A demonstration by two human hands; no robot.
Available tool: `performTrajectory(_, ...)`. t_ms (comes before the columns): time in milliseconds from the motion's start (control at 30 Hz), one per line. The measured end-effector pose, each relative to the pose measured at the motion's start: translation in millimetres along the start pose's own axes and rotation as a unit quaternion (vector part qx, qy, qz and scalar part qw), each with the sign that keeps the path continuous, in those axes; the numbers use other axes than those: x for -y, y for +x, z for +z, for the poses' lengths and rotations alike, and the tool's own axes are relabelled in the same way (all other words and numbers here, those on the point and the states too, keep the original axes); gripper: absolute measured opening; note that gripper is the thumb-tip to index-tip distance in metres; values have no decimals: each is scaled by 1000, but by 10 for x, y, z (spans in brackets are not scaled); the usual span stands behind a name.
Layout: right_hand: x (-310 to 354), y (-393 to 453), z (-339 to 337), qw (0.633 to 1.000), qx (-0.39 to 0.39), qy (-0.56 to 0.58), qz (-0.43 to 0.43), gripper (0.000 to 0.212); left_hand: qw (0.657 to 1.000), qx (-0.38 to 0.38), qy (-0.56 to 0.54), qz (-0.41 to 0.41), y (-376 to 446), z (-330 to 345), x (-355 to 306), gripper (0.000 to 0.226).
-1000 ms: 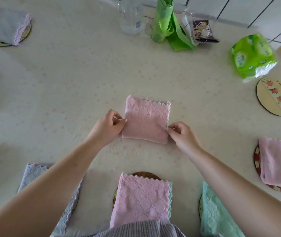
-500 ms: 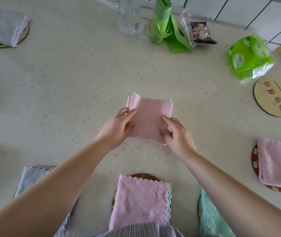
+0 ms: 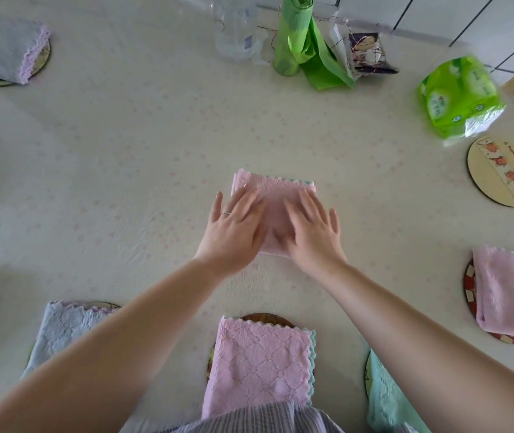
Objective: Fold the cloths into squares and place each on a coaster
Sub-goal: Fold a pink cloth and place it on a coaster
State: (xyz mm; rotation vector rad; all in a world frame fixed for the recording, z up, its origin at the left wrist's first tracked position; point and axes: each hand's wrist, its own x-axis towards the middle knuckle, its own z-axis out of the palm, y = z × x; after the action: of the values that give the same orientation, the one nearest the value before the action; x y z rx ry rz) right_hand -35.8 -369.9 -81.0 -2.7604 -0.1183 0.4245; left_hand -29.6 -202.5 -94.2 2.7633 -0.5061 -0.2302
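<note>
Where fingers pinched its edges a second ago, left hand (image 3: pixel 233 226) and right hand (image 3: pixel 312 232) now press flat — fingers spread — on the pink cloth (image 3: pixel 272 189), pale tablecloth (image 3: pixel 124 151), empty coaster (image 3: pixel 504 171) far right.

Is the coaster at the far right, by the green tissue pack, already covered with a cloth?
No, the coaster beside the green tissue pack lies bare, its printed strip fully showing with no cloth on it.

Open bench (image 3: pixel 124 170) stretches left and right of the folded pink cloth (image 3: pixel 276 185); beyond it, a bottle (image 3: pixel 237 32), green bag roll (image 3: pixel 293 35) and tissue pack (image 3: pixel 458 95) crowd the far edge.
</note>
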Motion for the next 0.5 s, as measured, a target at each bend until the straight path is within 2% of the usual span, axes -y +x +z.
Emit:
performTrajectory(100,-63,77,56,995,67,-78,-12,70,996,72,38,-43,5,109,38,66)
performTrajectory(200,-163,139,40,987,89,-128,-34,71,993,86,60,-53,-4,137,72,67)
performTrajectory(300,-159,151,13,990,82,-108,-43,73,994,81,46,-52,11,114,52,67)
performTrajectory(367,-142,93,-7,999,16,-27,-24,70,997,53,20,-61,-22,83,68,69)
performTrajectory(400,-146,47,-18,999,-29,39,12,66,996,32,-6,-85,-52,73,94,71)
performTrajectory(433,-155,-4,-33,989,-66,116,65,60,992,9,-36,-120,-94,68,119,72)
performTrajectory(500,-141,-94,-65,947,-81,256,176,51,979,-29,-100,-177,-178,46,128,72)
